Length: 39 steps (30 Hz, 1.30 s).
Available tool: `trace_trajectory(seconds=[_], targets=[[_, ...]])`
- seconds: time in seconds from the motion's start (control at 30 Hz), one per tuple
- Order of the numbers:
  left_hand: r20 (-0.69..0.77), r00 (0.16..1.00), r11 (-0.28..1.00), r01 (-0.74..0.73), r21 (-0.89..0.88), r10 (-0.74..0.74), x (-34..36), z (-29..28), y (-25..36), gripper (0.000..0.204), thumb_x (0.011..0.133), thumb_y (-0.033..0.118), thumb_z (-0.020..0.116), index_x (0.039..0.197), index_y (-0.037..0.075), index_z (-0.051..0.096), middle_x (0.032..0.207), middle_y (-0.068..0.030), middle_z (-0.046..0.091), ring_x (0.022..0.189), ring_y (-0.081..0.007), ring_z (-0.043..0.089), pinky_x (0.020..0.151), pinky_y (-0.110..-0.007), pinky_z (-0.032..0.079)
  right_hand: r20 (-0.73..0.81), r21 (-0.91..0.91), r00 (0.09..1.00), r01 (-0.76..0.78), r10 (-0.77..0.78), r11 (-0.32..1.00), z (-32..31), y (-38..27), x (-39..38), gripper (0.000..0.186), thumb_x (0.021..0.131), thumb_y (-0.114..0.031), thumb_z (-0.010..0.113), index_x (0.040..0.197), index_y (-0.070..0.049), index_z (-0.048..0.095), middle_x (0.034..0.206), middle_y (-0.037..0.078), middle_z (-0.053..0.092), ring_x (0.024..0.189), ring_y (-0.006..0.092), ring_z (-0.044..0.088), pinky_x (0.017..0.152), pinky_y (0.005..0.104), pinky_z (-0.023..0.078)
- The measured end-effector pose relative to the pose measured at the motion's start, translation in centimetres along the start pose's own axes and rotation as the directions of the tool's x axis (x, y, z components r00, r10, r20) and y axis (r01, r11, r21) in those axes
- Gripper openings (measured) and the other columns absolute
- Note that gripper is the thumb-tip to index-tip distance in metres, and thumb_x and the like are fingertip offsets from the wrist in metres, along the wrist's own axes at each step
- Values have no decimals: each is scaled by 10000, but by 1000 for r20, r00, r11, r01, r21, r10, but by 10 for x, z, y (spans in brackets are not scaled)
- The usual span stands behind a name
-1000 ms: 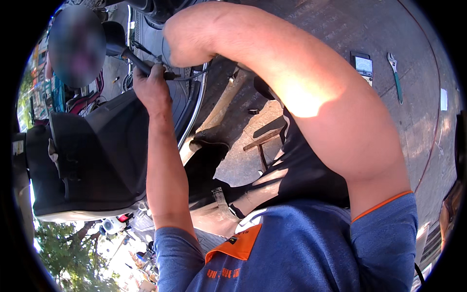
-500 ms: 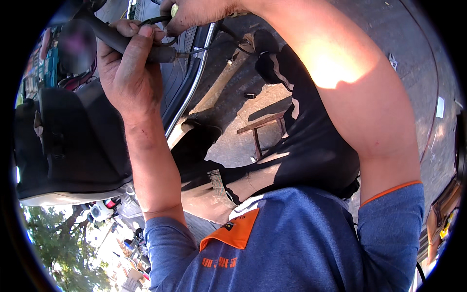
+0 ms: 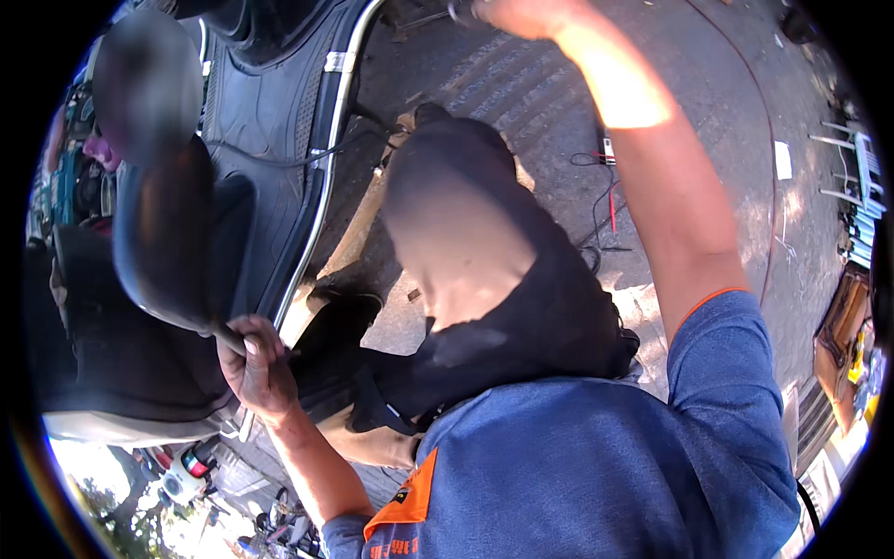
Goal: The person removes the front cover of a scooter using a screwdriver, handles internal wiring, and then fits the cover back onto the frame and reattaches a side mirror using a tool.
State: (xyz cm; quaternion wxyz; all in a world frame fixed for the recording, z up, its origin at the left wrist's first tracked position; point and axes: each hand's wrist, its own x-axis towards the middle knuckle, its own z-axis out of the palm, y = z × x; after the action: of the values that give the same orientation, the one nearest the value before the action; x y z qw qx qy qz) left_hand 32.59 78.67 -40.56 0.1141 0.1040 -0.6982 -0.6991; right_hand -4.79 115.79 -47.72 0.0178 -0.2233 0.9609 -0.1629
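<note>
My left hand (image 3: 256,368) is closed around a thin dark rod-like handle (image 3: 228,337). It joins a glossy black curved scooter part (image 3: 168,247) at the left, below a blurred round mirror (image 3: 144,88). My right hand (image 3: 521,14) reaches out to the top edge, past the scooter's footboard. Its fingers are blurred and partly cut off, with a small dark shiny thing beside them that I cannot make out. A thin black cable (image 3: 279,163) crosses the ribbed footboard (image 3: 256,112).
My bent knee (image 3: 456,224) fills the middle. Test leads with a red probe (image 3: 613,212) lie on the concrete floor right of it. The black scooter seat (image 3: 121,345) is at the left. Farther right stand a pale blue stool (image 3: 857,163) and a brown box (image 3: 843,326).
My left hand has come down toward me from the thick grip, now on a thin handle. My right hand has moved right and away from the cable. The wooden stand is no longer in view.
</note>
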Motion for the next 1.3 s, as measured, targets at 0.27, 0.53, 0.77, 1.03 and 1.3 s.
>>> trace_trajectory(seconds=[0.27,0.53,0.77,1.03,1.3], targets=[[-148,976,987,163,7,-160,-64,13,-26,192,1025,180,665,996,-1,608,745,4,478,621,-68,382,579,-225,301,716,-257,588,-279,377,925,211,35,-219,336,919,-187,652,1220,-85,762,1304,193,713,1220,352,688,1002,449,571],[-145,977,985,143,-98,-156,-94,19,-6,211,980,182,718,1007,-8,631,751,-24,531,601,-71,395,563,-223,311,686,-350,614,-191,390,917,227,38,-308,430,914,-231,700,1339,-161,705,1476,142,590,1335,356,603,1062,440,516],[-171,981,975,56,-215,-94,-107,40,11,234,962,177,762,960,-13,625,717,-13,518,566,-71,395,532,-221,314,512,-127,699,-514,500,848,212,35,-296,390,925,-274,690,1297,-159,704,1362,160,674,1190,345,685,995,439,550],[45,999,890,44,-453,-27,-123,47,66,345,940,260,822,987,-33,647,807,-75,630,579,-96,459,512,-238,353,-497,651,851,236,170,722,-56,-154,-201,158,874,14,667,1007,-59,711,903,110,658,771,267,658,700,366,543],[227,974,987,58,-151,-22,-102,53,167,549,1035,298,714,1465,-10,567,980,7,647,780,-73,559,687,-219,449,47,999,727,-43,-685,24,-142,-319,-229,369,1034,-262,710,1318,-47,614,1321,117,620,1240,254,613,1073,419,493]])
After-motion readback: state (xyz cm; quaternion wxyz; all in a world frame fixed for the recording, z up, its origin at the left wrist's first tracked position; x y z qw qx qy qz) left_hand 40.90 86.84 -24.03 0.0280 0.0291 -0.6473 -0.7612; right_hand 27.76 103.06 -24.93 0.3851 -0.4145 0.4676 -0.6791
